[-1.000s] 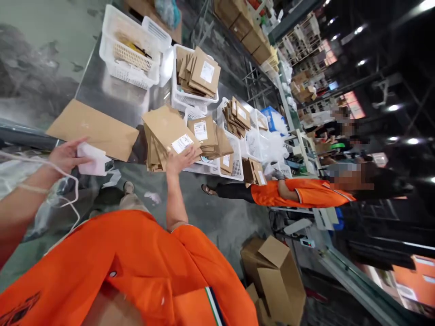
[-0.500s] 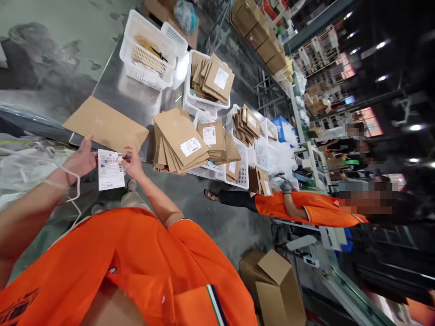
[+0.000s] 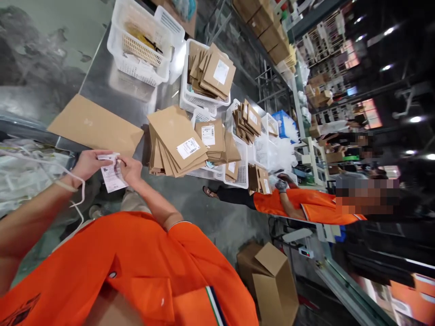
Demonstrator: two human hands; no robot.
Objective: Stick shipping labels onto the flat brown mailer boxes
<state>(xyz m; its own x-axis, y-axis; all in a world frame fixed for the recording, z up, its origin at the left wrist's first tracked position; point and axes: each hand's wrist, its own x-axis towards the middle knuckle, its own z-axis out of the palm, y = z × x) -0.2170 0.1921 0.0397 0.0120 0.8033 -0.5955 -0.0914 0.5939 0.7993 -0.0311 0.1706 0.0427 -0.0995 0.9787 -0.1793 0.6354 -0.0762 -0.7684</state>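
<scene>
While both hands are raised in front of the table's near edge, the label slip hangs between them, printed side visible (text too small to read). Left hand: closed, thumb and fingers pinching the slip's upper left. Right hand: closed, fingers curled at the upper right corner. Upper edge of the slip looks bent.

Just beyond the hands, a blank cardboard mailer lies flat on the metal table; contact between fingers and mailer cannot be determined. To its right, a fanned stack of mailers, top one bearing a white label. Farther back, a white basket and a second basket filled with labelled mailers. Well apart, at right, a co-worker in orange.
</scene>
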